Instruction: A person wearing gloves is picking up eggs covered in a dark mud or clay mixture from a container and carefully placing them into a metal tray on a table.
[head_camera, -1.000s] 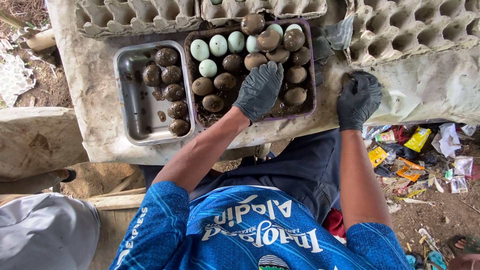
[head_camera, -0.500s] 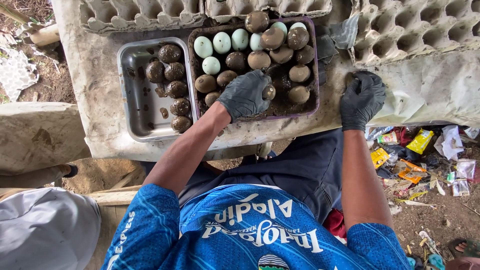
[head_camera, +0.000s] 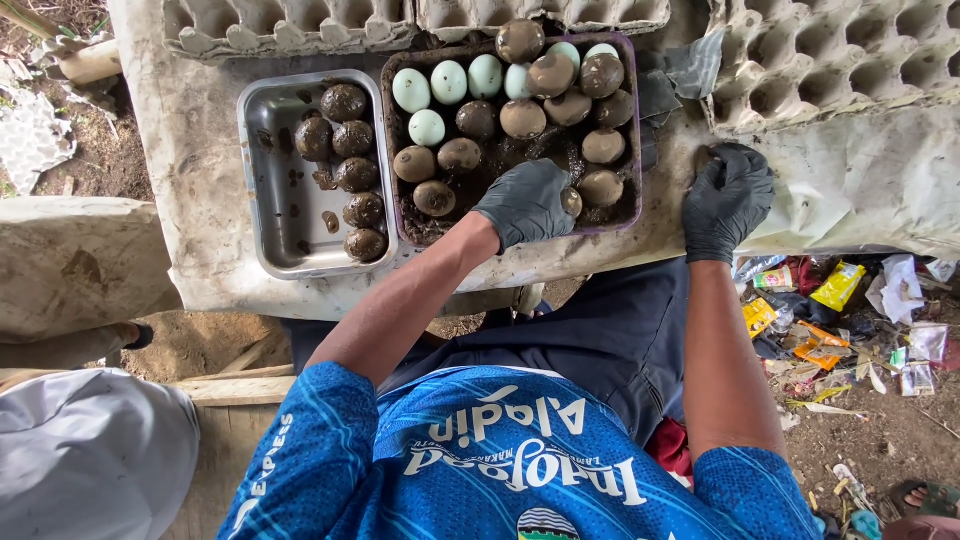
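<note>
— Left hand (head_camera: 527, 203) is curled down over a mud-coated egg (head_camera: 571, 202) in the purple tray (head_camera: 632, 120), egg poking out just past the fingertips?

— Yes; right hand (head_camera: 728, 197) rests flat beside it, holding nothing. Slick mud could let it slip and crack

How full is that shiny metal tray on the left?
Partly full. The metal tray holds six mud-coated eggs along its right side; its left half shows bare, smeared metal.
</note>
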